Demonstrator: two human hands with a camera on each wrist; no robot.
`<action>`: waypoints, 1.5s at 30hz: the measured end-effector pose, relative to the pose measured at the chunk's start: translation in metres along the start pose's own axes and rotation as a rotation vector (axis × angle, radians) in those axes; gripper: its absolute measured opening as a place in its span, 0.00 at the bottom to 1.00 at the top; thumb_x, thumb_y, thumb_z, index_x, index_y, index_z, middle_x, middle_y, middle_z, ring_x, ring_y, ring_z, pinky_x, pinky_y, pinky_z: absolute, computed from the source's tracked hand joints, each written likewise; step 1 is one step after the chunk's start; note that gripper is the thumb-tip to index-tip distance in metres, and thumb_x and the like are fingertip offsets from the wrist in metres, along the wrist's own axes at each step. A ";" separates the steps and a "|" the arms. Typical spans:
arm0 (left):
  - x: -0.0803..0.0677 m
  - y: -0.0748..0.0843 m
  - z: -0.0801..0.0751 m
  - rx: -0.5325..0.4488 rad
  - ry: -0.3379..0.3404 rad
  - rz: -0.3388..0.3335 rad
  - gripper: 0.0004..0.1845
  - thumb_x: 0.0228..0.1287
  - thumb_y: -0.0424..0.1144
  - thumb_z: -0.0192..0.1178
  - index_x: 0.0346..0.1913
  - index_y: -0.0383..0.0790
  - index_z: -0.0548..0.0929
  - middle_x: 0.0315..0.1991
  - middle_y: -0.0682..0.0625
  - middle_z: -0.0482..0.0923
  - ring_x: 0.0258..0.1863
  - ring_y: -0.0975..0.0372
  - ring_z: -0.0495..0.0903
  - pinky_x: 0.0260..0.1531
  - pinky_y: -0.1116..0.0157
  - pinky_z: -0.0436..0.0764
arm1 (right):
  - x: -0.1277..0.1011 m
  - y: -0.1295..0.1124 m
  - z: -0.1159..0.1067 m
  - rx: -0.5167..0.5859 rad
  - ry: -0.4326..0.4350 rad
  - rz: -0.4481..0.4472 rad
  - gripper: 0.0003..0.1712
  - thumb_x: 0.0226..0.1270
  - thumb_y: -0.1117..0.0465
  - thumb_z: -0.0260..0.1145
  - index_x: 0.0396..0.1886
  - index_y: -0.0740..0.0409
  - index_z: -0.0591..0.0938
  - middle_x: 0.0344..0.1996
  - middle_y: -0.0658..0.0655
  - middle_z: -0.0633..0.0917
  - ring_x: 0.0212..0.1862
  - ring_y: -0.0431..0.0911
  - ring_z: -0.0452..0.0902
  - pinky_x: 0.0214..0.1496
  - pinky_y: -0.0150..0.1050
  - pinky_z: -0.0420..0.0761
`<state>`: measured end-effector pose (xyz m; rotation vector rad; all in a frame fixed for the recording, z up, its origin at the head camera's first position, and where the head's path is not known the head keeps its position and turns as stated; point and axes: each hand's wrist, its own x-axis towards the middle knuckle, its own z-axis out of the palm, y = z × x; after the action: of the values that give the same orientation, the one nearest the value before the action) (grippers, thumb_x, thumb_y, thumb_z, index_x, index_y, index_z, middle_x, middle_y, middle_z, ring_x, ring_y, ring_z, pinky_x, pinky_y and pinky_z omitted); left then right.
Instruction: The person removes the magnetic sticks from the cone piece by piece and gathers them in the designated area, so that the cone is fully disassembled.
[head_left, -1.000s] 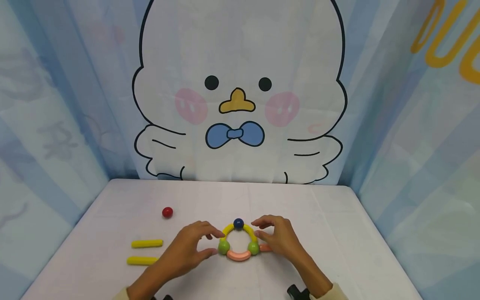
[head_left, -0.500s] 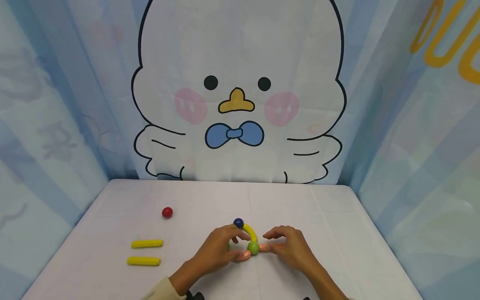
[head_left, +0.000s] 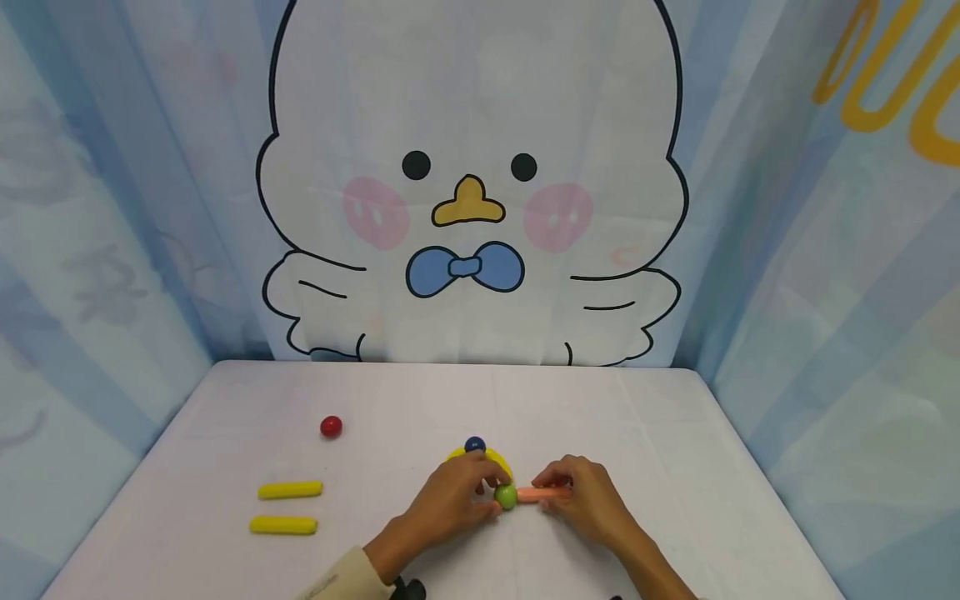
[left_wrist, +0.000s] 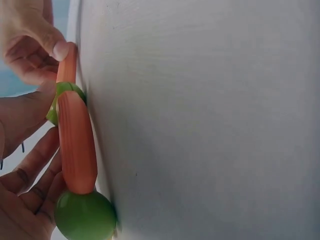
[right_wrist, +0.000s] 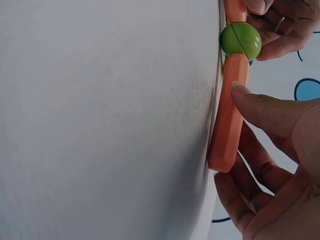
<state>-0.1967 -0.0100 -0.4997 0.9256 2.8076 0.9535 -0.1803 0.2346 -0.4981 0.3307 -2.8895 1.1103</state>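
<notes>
A ring of joined toy pieces lies on the table, partly hidden by my left hand (head_left: 453, 496). Its blue ball (head_left: 474, 444) tops the ring, with a curved yellow piece (head_left: 499, 460) leading down to a green ball (head_left: 506, 497). My left hand pinches this green ball between thumb and fingers. From its right side sticks out a straight orange stick (right_wrist: 229, 120), its end against the ball. My right hand (head_left: 588, 497) grips the stick, thumb on its side. In the left wrist view, a curved orange piece (left_wrist: 77, 142) runs to a second green ball (left_wrist: 85, 217).
Two straight yellow sticks (head_left: 290, 490) lie side by side on the left of the white table (head_left: 637, 417). Behind them sits a red ball (head_left: 331, 427). A printed cloth (head_left: 472, 325) hangs past the table's back edge.
My left hand has moved right, from beside the ring's left side to the green ball on its right. My right hand has come down from the yellow curve and taken hold of the orange stick.
</notes>
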 end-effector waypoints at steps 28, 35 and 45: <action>0.006 -0.001 0.010 0.083 0.028 -0.004 0.17 0.57 0.43 0.81 0.49 0.51 0.90 0.41 0.59 0.81 0.37 0.73 0.75 0.38 0.73 0.76 | -0.004 0.006 -0.014 0.080 -0.316 -0.106 0.10 0.59 0.59 0.82 0.38 0.42 0.90 0.34 0.42 0.86 0.35 0.35 0.76 0.38 0.31 0.77; 0.006 0.000 0.010 0.089 0.027 -0.025 0.17 0.56 0.43 0.82 0.49 0.51 0.90 0.40 0.59 0.81 0.36 0.73 0.74 0.37 0.73 0.76 | -0.011 0.014 -0.029 0.073 -0.308 -0.150 0.13 0.57 0.61 0.83 0.39 0.39 0.91 0.37 0.39 0.89 0.39 0.34 0.79 0.42 0.32 0.78; 0.006 0.001 0.010 0.088 0.020 -0.036 0.18 0.56 0.43 0.82 0.49 0.51 0.90 0.40 0.59 0.81 0.35 0.74 0.73 0.36 0.74 0.76 | -0.023 0.036 -0.057 0.035 -0.233 -0.078 0.14 0.59 0.62 0.82 0.40 0.38 0.91 0.39 0.39 0.90 0.41 0.35 0.81 0.44 0.32 0.81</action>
<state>-0.1991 -0.0008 -0.5061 0.8756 2.8940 0.8455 -0.1678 0.3031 -0.4820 0.6073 -3.0253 1.1849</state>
